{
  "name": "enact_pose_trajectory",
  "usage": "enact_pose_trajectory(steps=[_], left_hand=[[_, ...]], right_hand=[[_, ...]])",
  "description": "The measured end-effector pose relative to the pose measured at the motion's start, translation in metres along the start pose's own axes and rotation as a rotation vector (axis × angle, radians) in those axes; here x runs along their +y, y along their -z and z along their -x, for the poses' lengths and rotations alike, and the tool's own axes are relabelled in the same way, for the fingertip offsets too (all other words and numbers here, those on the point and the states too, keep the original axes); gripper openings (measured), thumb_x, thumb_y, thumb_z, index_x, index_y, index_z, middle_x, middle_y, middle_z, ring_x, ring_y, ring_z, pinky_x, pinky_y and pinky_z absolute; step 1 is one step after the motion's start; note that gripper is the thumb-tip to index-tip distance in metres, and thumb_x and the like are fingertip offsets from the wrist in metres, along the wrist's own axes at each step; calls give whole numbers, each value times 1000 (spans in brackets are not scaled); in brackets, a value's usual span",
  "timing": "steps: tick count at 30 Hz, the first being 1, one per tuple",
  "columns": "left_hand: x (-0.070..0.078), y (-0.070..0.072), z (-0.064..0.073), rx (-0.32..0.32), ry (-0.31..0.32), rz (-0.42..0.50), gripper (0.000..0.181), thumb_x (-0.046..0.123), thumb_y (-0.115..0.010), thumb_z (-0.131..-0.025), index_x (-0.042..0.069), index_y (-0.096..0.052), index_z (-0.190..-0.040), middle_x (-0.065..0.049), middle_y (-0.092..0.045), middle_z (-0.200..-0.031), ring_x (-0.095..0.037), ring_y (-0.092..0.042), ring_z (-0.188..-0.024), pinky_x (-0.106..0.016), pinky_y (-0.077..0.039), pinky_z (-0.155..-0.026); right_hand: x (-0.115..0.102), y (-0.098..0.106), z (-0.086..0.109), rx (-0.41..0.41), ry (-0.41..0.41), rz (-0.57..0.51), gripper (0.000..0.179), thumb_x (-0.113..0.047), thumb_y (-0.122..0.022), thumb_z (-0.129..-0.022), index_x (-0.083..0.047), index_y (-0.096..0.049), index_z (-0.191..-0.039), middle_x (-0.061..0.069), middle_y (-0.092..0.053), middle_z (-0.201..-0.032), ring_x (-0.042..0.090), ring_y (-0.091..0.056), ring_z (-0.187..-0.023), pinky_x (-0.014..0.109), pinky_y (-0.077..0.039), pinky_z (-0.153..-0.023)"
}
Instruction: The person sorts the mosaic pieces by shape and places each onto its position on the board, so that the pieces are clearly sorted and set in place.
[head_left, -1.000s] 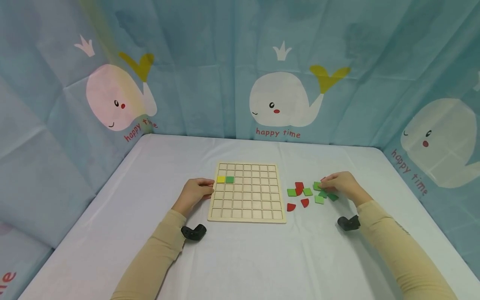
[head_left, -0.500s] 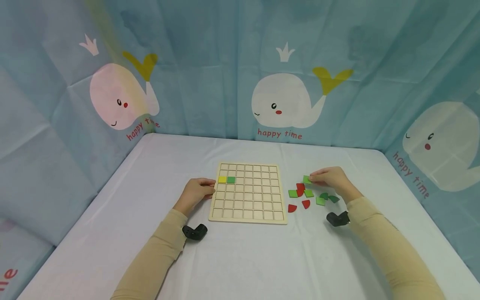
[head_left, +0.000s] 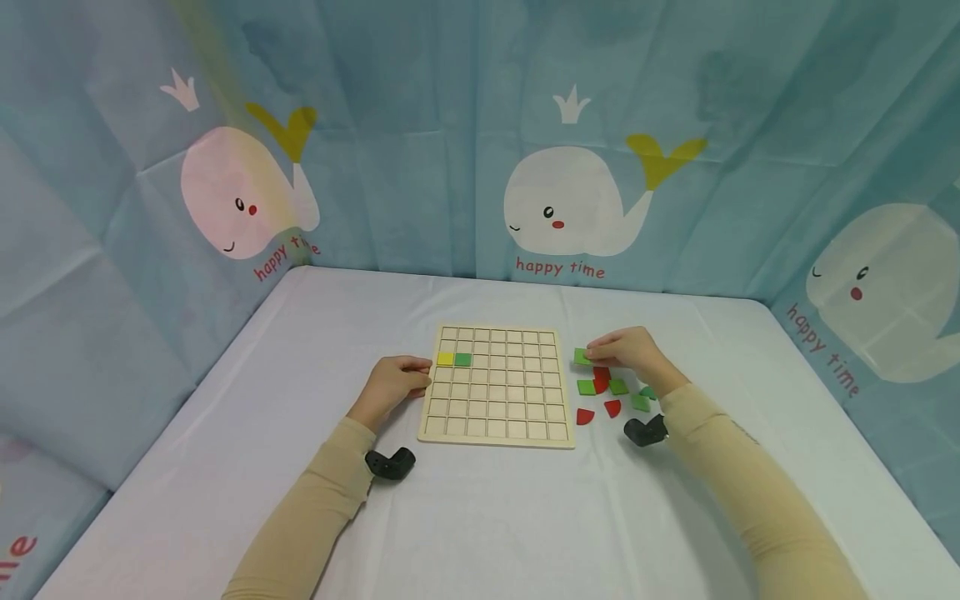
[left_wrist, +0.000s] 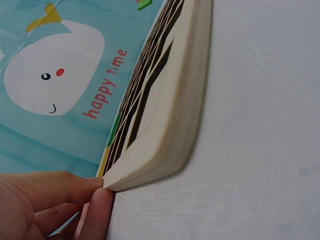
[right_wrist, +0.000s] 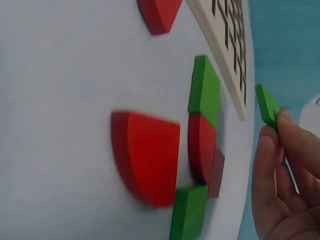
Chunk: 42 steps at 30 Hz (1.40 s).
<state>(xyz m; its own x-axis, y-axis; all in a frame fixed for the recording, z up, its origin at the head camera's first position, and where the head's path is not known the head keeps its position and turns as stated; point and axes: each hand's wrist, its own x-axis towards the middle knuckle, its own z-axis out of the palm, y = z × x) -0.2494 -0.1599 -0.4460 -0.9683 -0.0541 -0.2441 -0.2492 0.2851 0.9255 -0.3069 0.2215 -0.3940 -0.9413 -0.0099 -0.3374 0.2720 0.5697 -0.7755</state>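
Note:
A square wooden grid board lies on the white table, with a yellow square tile and a darker green square tile side by side in its cells near the left edge. At that edge my left hand pinches the board's rim between thumb and fingers; the left wrist view shows the fingertips on it. My right hand holds a light green square tile by its edge between thumb and index finger, raised just right of the board.
Loose pieces lie right of the board: green squares such as one tile, several red pieces including a quarter-round piece, and darker green pieces partly hidden by the right wrist. Black devices sit at both wrists. A whale-print curtain surrounds the table.
My right hand has picked up the green square tile from the pile and carried it left toward the board. My left hand has stayed at the board's left edge.

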Motion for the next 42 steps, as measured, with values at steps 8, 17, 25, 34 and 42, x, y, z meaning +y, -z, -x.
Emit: enact_pose_trajectory(steps=[8,17,25,34,42], left_hand=[[-1,0,-2,4,0,-6,38,5,-66,-91,-1,-64,-128,-17,-64,-120,-11,-64,-89,-18,-57,-72],[-2,-1,-1,0,7,-15,38,6,-66,-92,1,-64,-129,-17,-64,-123,-13,-65,-92,-20,-58,-75],[-1,0,0,1,-3,-12,38,5,-65,-91,-1,-64,-129,-19,-64,-123,-13,-65,-92,-19,-58,-74],[0,0,0,7,-4,-16,38,4,-66,-91,-1,-64,-128,-18,-65,-121,-13,-65,-90,-19,-58,-74],[0,-1,-1,16,2,-28,38,5,-66,-91,0,-65,-128,-17,-65,-119,-13,-64,-90,-19,-58,-73]], right_hand=[[-16,-20,-6,-10,12,-45,34,-23,-77,-88,-2,-73,-114,1,-76,-96,6,-67,-80,26,-59,-85],[-34,-45,-7,-58,57,-114,28,-16,-76,-88,2,-74,-110,-2,-76,-86,6,-71,-75,32,-60,-87],[-45,-61,-13,-73,79,-149,24,-9,-77,-86,5,-74,-106,6,-76,-94,7,-72,-69,35,-61,-87],[-55,-79,-18,-115,121,-119,20,-10,-78,-86,3,-76,-101,8,-77,-92,14,-74,-76,35,-61,-84],[-62,-94,-21,-132,125,-132,18,-7,-78,-84,3,-76,-99,11,-77,-92,17,-75,-75,33,-62,-78]])
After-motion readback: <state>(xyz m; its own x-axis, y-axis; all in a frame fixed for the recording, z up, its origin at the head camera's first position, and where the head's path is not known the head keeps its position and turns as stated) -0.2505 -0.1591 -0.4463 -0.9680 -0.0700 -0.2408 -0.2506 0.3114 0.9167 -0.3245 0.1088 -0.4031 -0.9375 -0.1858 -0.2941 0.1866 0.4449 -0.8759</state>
